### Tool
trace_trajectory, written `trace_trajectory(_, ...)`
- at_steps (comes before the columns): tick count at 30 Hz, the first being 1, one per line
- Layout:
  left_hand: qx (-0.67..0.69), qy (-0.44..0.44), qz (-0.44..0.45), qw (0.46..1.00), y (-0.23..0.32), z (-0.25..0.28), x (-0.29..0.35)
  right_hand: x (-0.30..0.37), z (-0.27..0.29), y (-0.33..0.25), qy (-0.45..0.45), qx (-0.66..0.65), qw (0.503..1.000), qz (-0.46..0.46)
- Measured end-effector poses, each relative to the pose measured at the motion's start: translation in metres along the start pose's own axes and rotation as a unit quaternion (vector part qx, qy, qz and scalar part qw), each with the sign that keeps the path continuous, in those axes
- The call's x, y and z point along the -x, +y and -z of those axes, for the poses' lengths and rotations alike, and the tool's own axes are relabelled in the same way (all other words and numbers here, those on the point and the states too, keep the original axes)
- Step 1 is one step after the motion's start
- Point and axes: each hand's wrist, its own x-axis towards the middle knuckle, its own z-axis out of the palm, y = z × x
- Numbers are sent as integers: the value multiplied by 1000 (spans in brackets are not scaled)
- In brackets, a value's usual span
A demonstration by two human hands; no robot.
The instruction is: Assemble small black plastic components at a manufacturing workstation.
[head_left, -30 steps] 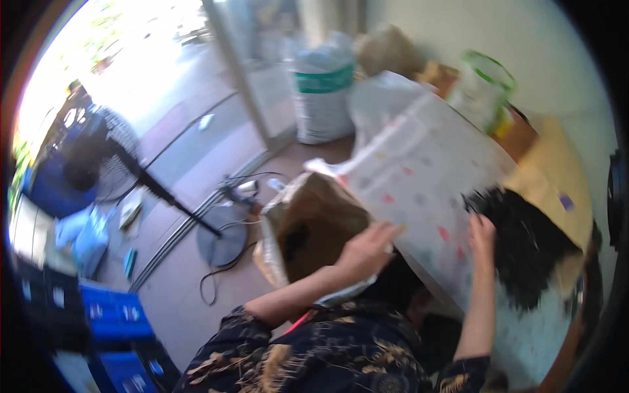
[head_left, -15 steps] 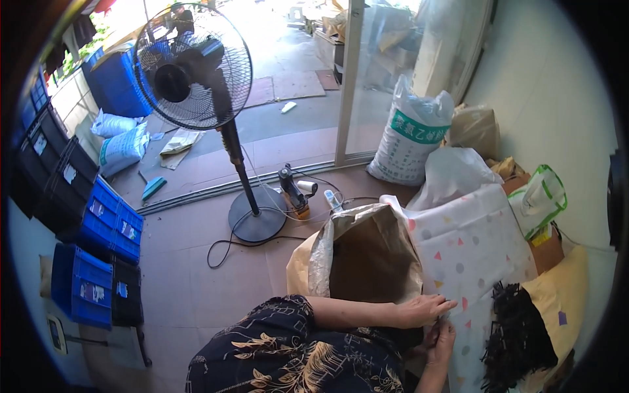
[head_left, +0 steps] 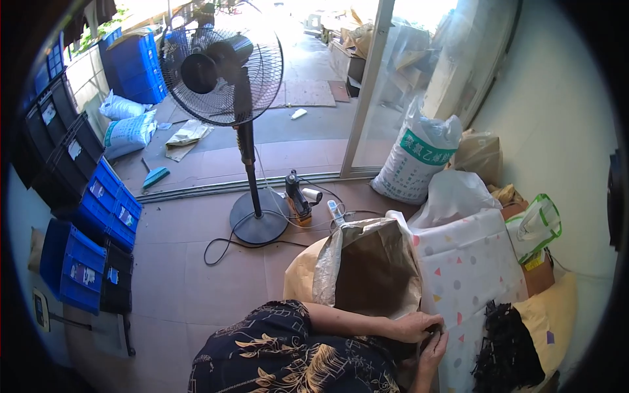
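Note:
My left hand (head_left: 418,326) and my right hand (head_left: 433,352) meet at the near edge of a white cloth with coloured shapes (head_left: 472,268). The fingers of both are pinched together, and a small dark bit shows between them, too small to name. Just right of my hands, a heap of black strip-like pieces (head_left: 510,354) lies on the covered surface. Beyond my left forearm stands an open brown paper sack (head_left: 377,268) with a pale lining; its inside is dark, and what it holds cannot be made out.
A black standing fan (head_left: 257,213) stands ahead on the tiled floor, its cable looped around. Blue crates (head_left: 111,209) and black crates line the left wall. A full white sack (head_left: 416,157) leans by the glass door. A yellow sack (head_left: 553,314) lies right of the black heap.
My hands have come closer together and shifted slightly left; the left fingers, stretched out before, are now bent into a pinch. The view has tilted a little.

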Motion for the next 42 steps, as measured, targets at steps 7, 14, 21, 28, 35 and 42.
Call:
trace_trajectory(7, 63, -21, 56, 996, 24, 26, 5, 7, -6, -53, 2, -9, 999, -54)
trace_trajectory(14, 138, -110, 107, 978, 22, 19, 4, 16, 0, -47, -2, -48, 994, -96)
trace_trajectory(21, 143, -127, 149, 970, 24, 8, 9, 31, 6, -41, -22, -77, 988, -135)
trace_trajectory(28, -4, -154, 117, 981, 30, 6, 9, 39, 0, -35, 0, -76, 987, -143)
trace_trajectory(35, -151, -92, 9, 984, 23, 1, 8, 33, -12, -30, 45, -60, 993, -95)
trace_trajectory(42, 278, -57, 199, 938, 26, 9, -1, 31, -9, -26, 62, -228, 958, -160)
